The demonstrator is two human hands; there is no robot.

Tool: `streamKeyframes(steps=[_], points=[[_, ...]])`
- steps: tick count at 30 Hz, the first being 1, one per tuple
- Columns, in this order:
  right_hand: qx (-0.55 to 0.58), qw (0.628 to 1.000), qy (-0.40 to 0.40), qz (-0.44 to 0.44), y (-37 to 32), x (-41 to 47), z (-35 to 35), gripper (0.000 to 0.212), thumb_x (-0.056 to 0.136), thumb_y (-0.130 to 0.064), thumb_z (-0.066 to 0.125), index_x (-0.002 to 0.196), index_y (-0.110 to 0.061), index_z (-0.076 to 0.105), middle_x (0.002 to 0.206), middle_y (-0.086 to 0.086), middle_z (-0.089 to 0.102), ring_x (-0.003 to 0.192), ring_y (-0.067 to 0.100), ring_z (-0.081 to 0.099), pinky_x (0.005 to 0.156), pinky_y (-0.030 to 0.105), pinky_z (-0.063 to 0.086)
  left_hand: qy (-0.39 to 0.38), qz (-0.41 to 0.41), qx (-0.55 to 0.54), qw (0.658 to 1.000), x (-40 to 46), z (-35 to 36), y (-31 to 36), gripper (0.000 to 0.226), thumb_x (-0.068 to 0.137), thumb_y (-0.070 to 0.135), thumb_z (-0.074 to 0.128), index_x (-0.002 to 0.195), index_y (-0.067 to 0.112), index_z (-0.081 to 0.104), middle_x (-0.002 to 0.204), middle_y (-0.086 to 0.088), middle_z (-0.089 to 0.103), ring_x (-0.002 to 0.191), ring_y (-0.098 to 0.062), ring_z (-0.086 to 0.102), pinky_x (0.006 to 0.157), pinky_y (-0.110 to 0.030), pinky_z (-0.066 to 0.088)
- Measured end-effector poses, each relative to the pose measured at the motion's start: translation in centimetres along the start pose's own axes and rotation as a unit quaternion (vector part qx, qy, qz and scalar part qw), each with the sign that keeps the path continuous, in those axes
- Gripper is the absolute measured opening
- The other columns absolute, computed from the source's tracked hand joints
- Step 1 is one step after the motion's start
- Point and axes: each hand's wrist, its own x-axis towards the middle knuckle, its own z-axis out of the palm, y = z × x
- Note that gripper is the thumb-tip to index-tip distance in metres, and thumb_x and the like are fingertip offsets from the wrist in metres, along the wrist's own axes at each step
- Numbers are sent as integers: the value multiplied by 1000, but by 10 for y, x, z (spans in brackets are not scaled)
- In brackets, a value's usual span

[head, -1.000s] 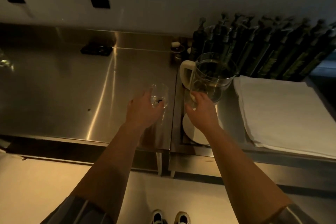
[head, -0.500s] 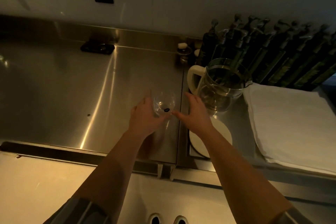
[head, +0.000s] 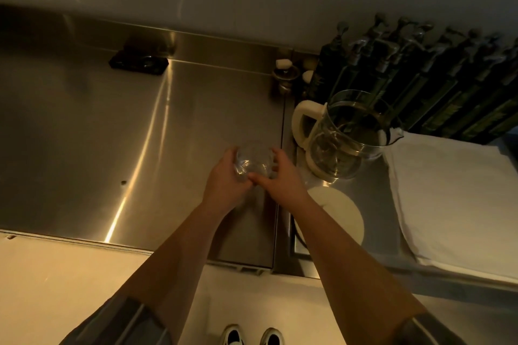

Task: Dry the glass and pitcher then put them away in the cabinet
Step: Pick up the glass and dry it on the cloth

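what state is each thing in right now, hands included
glass: held between both hands, off the counter
left hand: gripping the glass
right hand: gripping the glass
pitcher: upright on the counter, untouched, lid off
white lid: flat on the counter
towel: folded, lying unused

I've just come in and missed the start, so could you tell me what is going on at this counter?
A person stands at a steel counter holding a small clear glass between both hands: the left hand cups it from one side and the right hand grips the other. The glass pitcher with its pale handle stands untouched to the right, beside a folded white towel that nobody has picked up. No drying has visibly begun.
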Motion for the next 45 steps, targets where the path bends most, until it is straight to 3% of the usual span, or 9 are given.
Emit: streamKeyframes(steps=[3,7,16,21,25,31,35,39,45], points=[[-2,1000,5,-8,2,0,1,70,72,-26,83,132,-21,47,106,-16,54,100,3,56,91,27,50,8,4,-9,1000,-2,0,-1,58,58,38,70,113,36,50,104,10,66,95,-13,65,79,-30,52],[3,1000,7,-18,0,-8,-5,69,73,-25,81,132,-26,45,103,-22,51,87,-9,51,74,8,45,13,14,-31,999,-9,-1,2,61,59,30,77,114,36,52,102,12,66,93,-9,65,76,-23,50],[9,996,70,-53,-2,-46,-37,66,73,-29,81,129,-34,45,112,-22,55,99,-6,55,84,20,50,-19,43,-55,997,-26,14,33,71,68,20,82,130,30,50,114,11,63,100,-4,61,75,-17,47],[10,994,101,-47,0,-74,-70,64,74,-29,80,125,-41,43,104,-26,54,91,-13,55,65,6,44,-53,62,-61,995,-46,34,60,73,70,24,83,131,35,46,108,19,57,96,1,57,74,-20,49],[0,991,130,-44,12,-99,-104,67,74,-34,80,131,-33,45,117,-14,56,105,6,56,81,20,47,-86,91,-58,990,-65,63,82,71,68,26,84,124,44,44,111,20,56,99,1,55,77,-25,50],[11,984,174,-38,44,-141,-163,68,72,-32,82,128,-36,42,114,-17,53,104,5,54,87,27,51,-107,131,-46,985,-96,124,115,76,64,22,85,128,34,46,126,8,56,114,-13,55,91,-43,52],[22,980,192,-36,68,-171,-212,67,72,-32,81,128,-35,43,117,-15,53,108,8,55,92,32,51,-97,157,-19,983,-127,174,144,75,69,22,83,130,36,43,130,8,52,115,-11,51,82,-21,46],[34,982,182,-40,93,-204,-271,70,74,-33,79,133,-32,41,118,-13,51,108,11,55,82,20,49,-91,168,19,981,-158,227,177,82,66,24,84,132,37,39,135,7,46,120,-15,49,93,-37,51],[44,988,148,-26,124,-239,-361,74,77,-29,78,139,-23,38,128,0,52,111,14,55,74,8,44,-101,215,41,971,-190,298,227,84,64,18,85,134,28,41,133,6,38,115,-8,41,86,-17,36]])
